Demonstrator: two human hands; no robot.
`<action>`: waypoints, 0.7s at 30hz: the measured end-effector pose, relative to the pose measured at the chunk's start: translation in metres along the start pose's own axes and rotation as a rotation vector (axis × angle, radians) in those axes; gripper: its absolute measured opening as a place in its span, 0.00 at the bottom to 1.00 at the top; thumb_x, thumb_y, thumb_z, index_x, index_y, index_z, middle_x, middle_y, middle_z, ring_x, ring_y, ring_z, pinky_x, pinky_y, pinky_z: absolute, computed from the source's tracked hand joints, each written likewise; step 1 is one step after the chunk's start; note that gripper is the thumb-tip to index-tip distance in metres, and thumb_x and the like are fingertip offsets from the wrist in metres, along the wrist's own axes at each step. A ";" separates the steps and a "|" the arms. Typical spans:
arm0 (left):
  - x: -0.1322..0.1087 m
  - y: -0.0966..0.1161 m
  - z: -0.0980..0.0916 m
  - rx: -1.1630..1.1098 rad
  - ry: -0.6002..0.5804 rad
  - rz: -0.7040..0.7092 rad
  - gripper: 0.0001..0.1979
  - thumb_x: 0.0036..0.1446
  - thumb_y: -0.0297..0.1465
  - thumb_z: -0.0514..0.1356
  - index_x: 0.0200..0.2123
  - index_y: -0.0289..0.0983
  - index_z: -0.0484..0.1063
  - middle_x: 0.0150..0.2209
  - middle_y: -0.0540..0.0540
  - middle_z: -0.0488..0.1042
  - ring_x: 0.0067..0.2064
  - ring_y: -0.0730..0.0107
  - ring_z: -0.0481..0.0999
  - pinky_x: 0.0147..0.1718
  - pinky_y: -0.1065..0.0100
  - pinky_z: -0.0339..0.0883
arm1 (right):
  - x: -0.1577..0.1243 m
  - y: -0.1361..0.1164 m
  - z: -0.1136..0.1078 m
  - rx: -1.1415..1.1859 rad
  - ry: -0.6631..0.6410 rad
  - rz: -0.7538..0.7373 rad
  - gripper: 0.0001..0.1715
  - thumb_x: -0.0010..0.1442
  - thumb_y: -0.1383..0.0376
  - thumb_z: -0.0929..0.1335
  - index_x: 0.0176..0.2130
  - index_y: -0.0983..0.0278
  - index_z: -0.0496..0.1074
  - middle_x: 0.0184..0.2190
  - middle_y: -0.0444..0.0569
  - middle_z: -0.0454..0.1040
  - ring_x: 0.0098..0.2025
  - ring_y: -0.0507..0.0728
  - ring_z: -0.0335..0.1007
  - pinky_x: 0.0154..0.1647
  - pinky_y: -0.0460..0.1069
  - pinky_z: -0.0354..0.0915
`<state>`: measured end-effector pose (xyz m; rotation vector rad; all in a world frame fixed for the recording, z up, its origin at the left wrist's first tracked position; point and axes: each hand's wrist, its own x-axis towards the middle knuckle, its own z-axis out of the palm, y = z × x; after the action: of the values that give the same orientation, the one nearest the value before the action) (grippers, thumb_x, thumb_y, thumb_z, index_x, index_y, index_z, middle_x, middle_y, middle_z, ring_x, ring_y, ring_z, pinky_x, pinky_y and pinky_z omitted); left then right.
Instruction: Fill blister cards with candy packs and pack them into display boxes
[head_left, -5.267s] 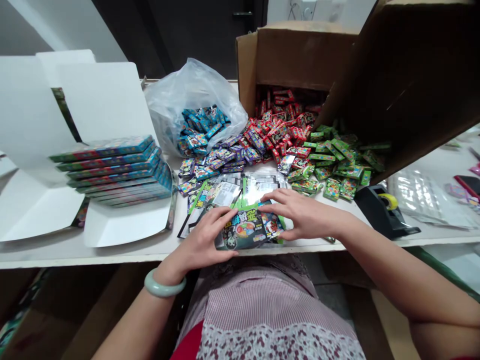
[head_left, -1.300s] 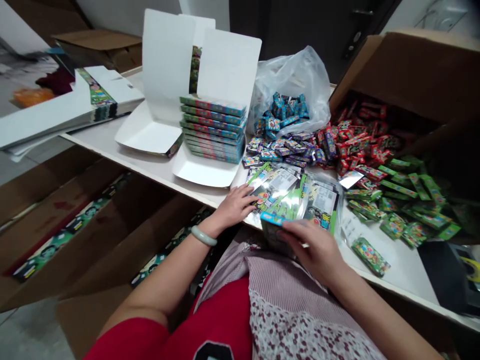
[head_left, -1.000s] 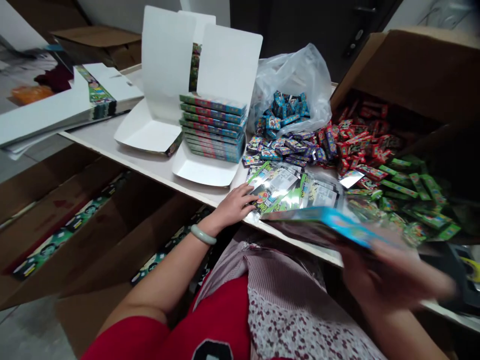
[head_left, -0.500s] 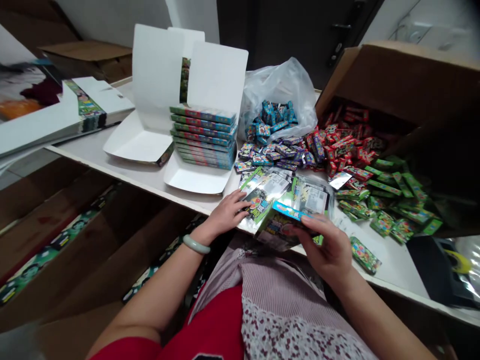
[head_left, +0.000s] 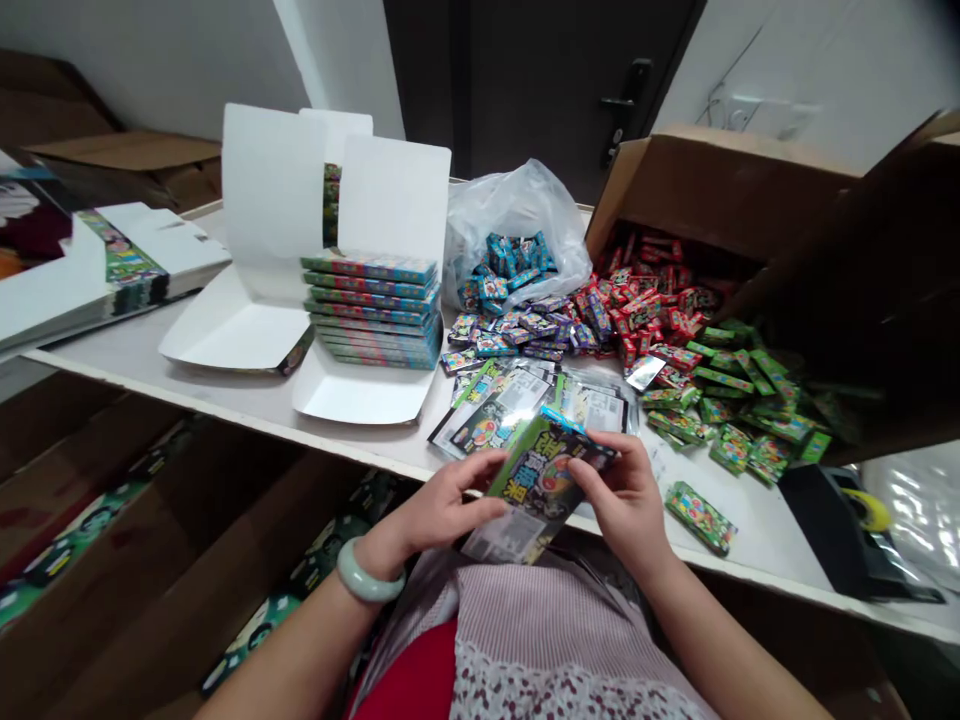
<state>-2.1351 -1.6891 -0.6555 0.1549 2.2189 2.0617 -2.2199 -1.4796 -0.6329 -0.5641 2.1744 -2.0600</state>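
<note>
Over the table's front edge, I hold a flat printed packet (head_left: 534, 490), dark with a green strip and colourful lettering. My left hand (head_left: 441, 508) pinches its left edge between thumb and fingers. My right hand (head_left: 628, 500) grips the upper right part, thumb on the front and fingers behind. A bright blue edge (head_left: 562, 420) shows along the packet's top; I cannot tell whether it belongs to a small box inside. Just beyond lie several similar clear-and-printed packets (head_left: 491, 412).
A stack of thin printed boxes (head_left: 371, 310) stands in an open white carton (head_left: 360, 395) at left. Small blue boxes (head_left: 517, 260) fill a plastic bag; purple, red and green boxes (head_left: 750, 390) lie to the right. A tape dispenser (head_left: 847, 540) sits at the right edge.
My left hand has left the packets on the table and now grips the held packet. That packet has turned its printed front up towards me. The view has shifted right.
</note>
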 end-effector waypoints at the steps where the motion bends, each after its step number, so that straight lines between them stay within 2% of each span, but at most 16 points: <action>1: 0.001 0.002 0.006 -0.018 0.017 -0.038 0.21 0.58 0.39 0.61 0.54 0.38 0.68 0.47 0.42 0.75 0.47 0.60 0.74 0.46 0.62 0.69 | 0.001 0.000 0.001 0.042 -0.002 0.021 0.13 0.59 0.64 0.70 0.45 0.58 0.66 0.33 0.45 0.75 0.33 0.54 0.76 0.33 0.48 0.74; 5: 0.005 -0.002 0.026 -0.115 0.114 -0.095 0.16 0.58 0.38 0.60 0.48 0.37 0.71 0.42 0.44 0.76 0.43 0.63 0.74 0.43 0.65 0.69 | 0.005 -0.001 -0.005 0.055 0.017 0.034 0.13 0.58 0.64 0.71 0.43 0.59 0.68 0.32 0.44 0.74 0.32 0.53 0.75 0.32 0.47 0.73; 11: 0.019 0.003 0.041 -0.282 0.054 -0.127 0.17 0.59 0.37 0.61 0.50 0.37 0.69 0.45 0.43 0.76 0.46 0.63 0.74 0.45 0.66 0.68 | 0.014 -0.010 -0.021 -0.016 -0.069 0.012 0.13 0.58 0.63 0.70 0.43 0.59 0.68 0.33 0.43 0.74 0.31 0.52 0.73 0.31 0.47 0.71; 15: 0.024 0.007 0.044 -0.321 0.058 -0.173 0.18 0.58 0.37 0.61 0.49 0.36 0.69 0.43 0.43 0.76 0.45 0.63 0.75 0.45 0.65 0.68 | 0.021 -0.017 -0.032 -0.219 -0.185 0.066 0.15 0.57 0.60 0.71 0.44 0.60 0.67 0.31 0.43 0.73 0.28 0.51 0.70 0.28 0.46 0.68; 18: 0.025 0.010 0.045 -0.302 0.034 -0.170 0.16 0.57 0.37 0.61 0.47 0.36 0.70 0.42 0.44 0.76 0.43 0.65 0.74 0.43 0.66 0.68 | 0.034 -0.025 -0.046 -0.370 -0.290 0.015 0.14 0.55 0.60 0.72 0.41 0.61 0.69 0.35 0.46 0.74 0.34 0.53 0.71 0.31 0.47 0.68; 21: 0.026 0.013 0.045 -0.243 0.012 -0.147 0.13 0.58 0.36 0.61 0.44 0.36 0.70 0.38 0.46 0.74 0.39 0.68 0.72 0.38 0.69 0.66 | 0.050 -0.037 -0.062 -0.367 -0.463 -0.018 0.11 0.56 0.61 0.72 0.37 0.61 0.69 0.35 0.46 0.74 0.35 0.53 0.71 0.33 0.46 0.67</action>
<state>-2.1545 -1.6393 -0.6460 -0.0405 1.9013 2.2301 -2.2784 -1.4383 -0.5826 -0.9830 2.2516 -1.3515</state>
